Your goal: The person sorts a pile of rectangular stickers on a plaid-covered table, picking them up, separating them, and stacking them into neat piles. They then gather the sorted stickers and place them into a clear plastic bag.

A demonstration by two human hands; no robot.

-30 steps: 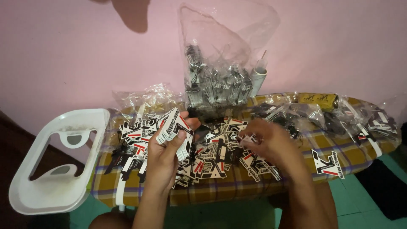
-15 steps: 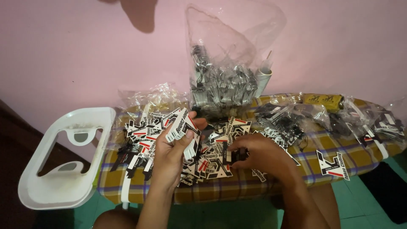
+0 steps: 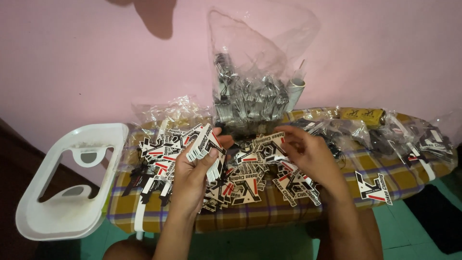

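My left hand (image 3: 192,173) grips a small stack of white, black and red card tags (image 3: 204,144), held upright over the board. My right hand (image 3: 308,156) pinches a single tag (image 3: 269,147) and holds it next to the stack. Under both hands a heap of the same tags (image 3: 240,185) lies spread on the plaid-covered ironing board (image 3: 409,175). One tag (image 3: 373,187) lies alone to the right.
A tall clear plastic bag of dark strings (image 3: 250,94) stands against the pink wall. Crumpled clear bags (image 3: 166,113) and more bagged items (image 3: 418,137) lie on the board. The white iron rest (image 3: 72,180) sticks out at the left. Green floor shows below.
My right hand has lifted from the heap with one tag and moved up toward the stack in my left hand. The view has shifted slightly.
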